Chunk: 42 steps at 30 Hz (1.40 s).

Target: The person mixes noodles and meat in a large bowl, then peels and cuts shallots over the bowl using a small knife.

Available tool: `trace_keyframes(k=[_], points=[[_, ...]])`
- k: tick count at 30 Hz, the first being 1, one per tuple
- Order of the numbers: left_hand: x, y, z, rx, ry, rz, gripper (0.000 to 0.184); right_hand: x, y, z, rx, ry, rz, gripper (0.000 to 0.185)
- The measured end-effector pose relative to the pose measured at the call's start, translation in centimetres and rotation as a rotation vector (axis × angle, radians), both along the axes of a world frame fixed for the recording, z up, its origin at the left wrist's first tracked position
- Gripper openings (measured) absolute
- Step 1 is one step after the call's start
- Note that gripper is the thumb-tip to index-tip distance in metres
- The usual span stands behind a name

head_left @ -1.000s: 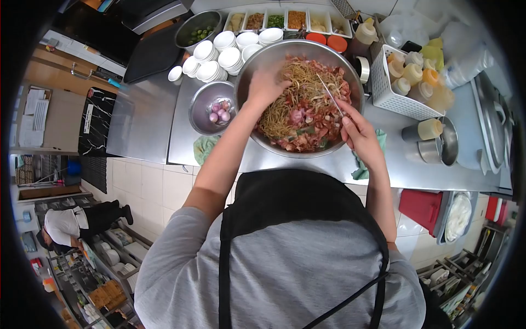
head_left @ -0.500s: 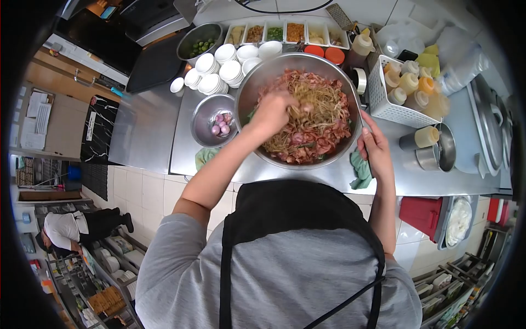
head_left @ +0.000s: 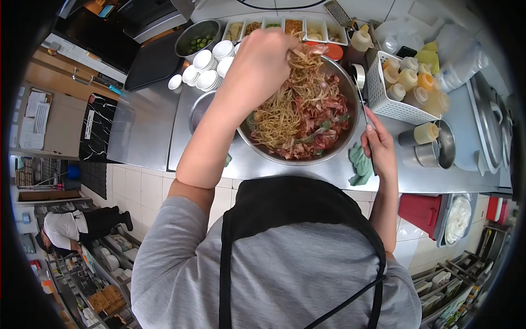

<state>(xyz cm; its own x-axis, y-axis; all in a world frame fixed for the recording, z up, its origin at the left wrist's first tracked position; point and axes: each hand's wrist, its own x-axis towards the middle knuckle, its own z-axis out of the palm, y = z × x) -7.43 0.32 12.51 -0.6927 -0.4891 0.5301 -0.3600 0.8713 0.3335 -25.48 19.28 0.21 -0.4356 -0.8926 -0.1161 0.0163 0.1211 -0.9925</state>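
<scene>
A large steel mixing bowl [head_left: 359,123] holds reddish raw meat pieces [head_left: 329,118], bits of green leaf and a pile of thin yellow-brown strands [head_left: 276,123]. Above its far part, my left hand [head_left: 268,57] is raised and closed on a clump of those strands [head_left: 306,63], which hangs down toward the pile with some meat in it. My right hand [head_left: 381,145] is wrapped round the dark handle of a long thin metal utensil [head_left: 362,98] beside the bowl's right rim; its exact kind is unclear. A green cloth [head_left: 360,164] lies just left of that hand.
Stacked white cups [head_left: 204,60] and a partly hidden smaller steel bowl [head_left: 198,112] stand at left. Behind are condiment trays [head_left: 296,28] and a pot of green fruit [head_left: 200,38]. A white basket of sauce bottles [head_left: 402,109] is at right. Another person [head_left: 63,225] works far left.
My left hand has risen from inside the bowl, lifting a clump of strands above it. It now covers part of the cups and small bowl. My right hand has barely shifted.
</scene>
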Motion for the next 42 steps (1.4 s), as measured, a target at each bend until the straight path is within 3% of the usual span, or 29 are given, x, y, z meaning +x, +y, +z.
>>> trace_keyframes(k=[3, 5, 7, 8, 10, 12, 13, 16, 18, 19, 20, 21, 23, 26, 27, 29, 30, 31, 32, 33, 35, 36, 37, 39, 41, 42], points=[[-3.7, -1.6, -2.4, 0.014, -0.236, -0.063, 0.021, 0.0, -0.2, -0.1, -0.013, -0.013, 0.012, 0.036], [-9.4, -1.9, -7.6, 0.265, -0.446, -0.082, 0.020, 0.3, -0.8, -0.3, -0.013, -0.021, 0.021, 0.036], [-11.2, -4.1, -14.2, 0.230, -0.392, -0.377, 0.032, 0.2, -0.9, -0.2, -0.015, -0.027, 0.019, 0.036], [-11.0, -4.0, -13.9, 0.226, -0.393, -0.378, 0.032, 0.2, -0.9, 0.1, -0.008, -0.005, 0.032, 0.037], [-9.0, -3.4, -12.6, 0.106, -0.178, -0.302, 0.031, 0.1, -0.6, 0.2, -0.002, 0.006, 0.037, 0.038], [-6.5, -3.6, -10.2, 0.147, -0.068, -0.173, 0.030, -0.2, -0.2, -0.1, 0.018, -0.004, -0.002, 0.037], [-5.0, -4.6, -10.3, 0.068, 0.049, -0.155, 0.023, -0.1, -0.2, -0.1, 0.015, -0.007, -0.004, 0.037], [0.2, -5.7, -11.6, 0.331, -0.302, 0.196, 0.016, 0.2, -0.9, -0.3, 0.042, 0.080, 0.015, 0.042], [2.9, -5.3, -13.3, 0.396, -0.712, 0.155, 0.028, 2.2, -3.4, -0.9, -0.129, 0.367, 0.040, 0.059], [2.8, -4.0, -13.4, 0.434, -0.858, 0.201, 0.058, 3.4, -4.6, 0.3, -0.025, 0.488, 0.094, 0.067], [3.1, -2.8, -15.1, 0.368, -0.642, 0.162, 0.075, 4.5, -5.7, 1.4, 0.083, 0.608, 0.146, 0.075], [3.3, -2.0, -17.5, 0.305, -0.426, 0.119, 0.092, 4.9, -7.3, -0.9, -0.004, 0.758, 0.154, 0.087], [2.0, -1.8, -19.8, 0.354, -0.390, 0.026, 0.109, 5.2, -10.5, -3.9, 0.124, 0.774, 0.232, 0.091], [-0.8, -1.7, -20.1, 0.398, -0.430, 0.044, 0.100, 3.2, -14.7, -9.3, 0.272, 0.590, 0.194, 0.077], [-1.6, -1.9, -20.2, 0.409, -0.500, 0.073, 0.099, 2.7, -14.9, -8.6, 0.272, 0.594, 0.183, 0.077], [-2.7, -2.2, -21.2, 0.367, -0.476, 0.088, 0.089, 1.9, -14.7, -7.7, 0.101, 0.252, 0.143, 0.067], [-3.1, -2.6, -21.5, 0.329, -0.496, 0.072, 0.084, 1.3, -14.2, -6.3, 0.284, 0.157, 0.209, 0.062], [-3.5, -2.8, -22.0, 0.291, -0.517, 0.056, 0.079, 0.6, -14.0, -7.0, 0.284, 0.155, 0.204, 0.062], [-3.9, -3.0, -22.4, 0.308, -0.461, 0.047, 0.061, -0.2, -13.9, -8.2, 0.133, 0.234, 0.159, 0.060], [-4.0, -3.4, -22.6, 0.307, -0.464, 0.044, 0.061, -0.6, -13.7, -8.9, -0.019, 0.311, 0.114, 0.059], [-3.7, -4.7, -22.6, 0.329, -0.279, 0.042, 0.047, -0.4, -11.1, -4.4, 0.085, 0.355, 0.095, 0.052], [-3.7, -5.1, -21.4, 0.369, -0.288, 0.059, 0.035, -0.8, -10.3, -4.0, 0.111, 0.236, 0.050, 0.051], [-3.6, -4.1, -17.9, 0.548, -0.345, 0.220, 0.035, -1.1, -9.5, -3.8, 0.138, 0.117, 0.008, 0.049], [-3.0, -6.8, -19.9, 0.597, -0.177, 0.121, 0.036, -1.5, -8.2, -3.3, 0.080, 0.197, -0.025, 0.043], [-2.2, -8.2, -18.8, 0.539, -0.241, 0.010, 0.034, -1.7, -7.0, -1.8, -0.002, -0.136, -0.063, 0.039], [-1.5, -8.8, -18.5, 0.604, -0.171, -0.117, 0.030, -1.9, -6.6, -1.6, -0.023, -0.153, -0.063, 0.036]])
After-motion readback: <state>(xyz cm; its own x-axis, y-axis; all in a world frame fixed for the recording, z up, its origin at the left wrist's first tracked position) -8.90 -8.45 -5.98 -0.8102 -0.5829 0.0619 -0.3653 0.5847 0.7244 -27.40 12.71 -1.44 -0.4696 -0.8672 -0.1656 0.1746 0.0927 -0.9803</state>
